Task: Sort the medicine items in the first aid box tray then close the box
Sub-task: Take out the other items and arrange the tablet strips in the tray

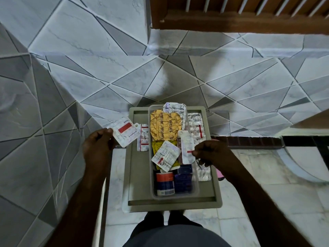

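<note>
A grey first aid box point(137, 186) lies open below me with a clear tray point(195, 184) set inside it. My left hand point(98, 145) holds a white blister pack with a red band point(123, 131) over the box's left edge. My right hand point(211, 152) pinches a narrow white blister strip point(186, 147) above the tray. In the tray lie a crumpled gold foil pack point(164, 126), a yellow pack point(156, 145), a white printed pack point(166, 155), a red and blue tape roll point(164, 182) and dark blue packs point(183, 180). Silver strips lie beside the tray on the left point(143, 138) and the right point(196, 127).
The box rests on a narrow ledge against a tiled wall point(71, 86) with grey triangles. A wooden frame point(231, 15) is at the top right. White floor tiles point(267, 175) lie to the right. A pink object point(219, 173) shows by my right wrist. My legs point(169, 229) are below the box.
</note>
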Available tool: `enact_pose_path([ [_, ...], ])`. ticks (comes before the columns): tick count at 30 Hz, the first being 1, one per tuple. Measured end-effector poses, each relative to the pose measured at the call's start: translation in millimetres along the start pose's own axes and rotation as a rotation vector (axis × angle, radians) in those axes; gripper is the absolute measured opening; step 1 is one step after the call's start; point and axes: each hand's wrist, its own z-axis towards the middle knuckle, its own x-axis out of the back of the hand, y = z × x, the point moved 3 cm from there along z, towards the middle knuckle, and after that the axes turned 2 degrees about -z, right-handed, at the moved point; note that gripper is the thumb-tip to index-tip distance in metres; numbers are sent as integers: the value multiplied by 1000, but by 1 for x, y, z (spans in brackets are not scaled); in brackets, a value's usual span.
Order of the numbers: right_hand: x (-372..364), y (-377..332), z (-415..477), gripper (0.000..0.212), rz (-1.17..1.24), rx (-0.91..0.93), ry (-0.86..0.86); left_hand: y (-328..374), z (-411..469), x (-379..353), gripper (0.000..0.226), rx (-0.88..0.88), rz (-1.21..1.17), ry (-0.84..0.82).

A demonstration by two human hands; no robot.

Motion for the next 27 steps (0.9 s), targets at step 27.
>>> enact_pose_path([
  [27, -35, 3, -20, 16, -805, 178, -140, -48, -102, -46, 32, -224, 1004, -571],
])
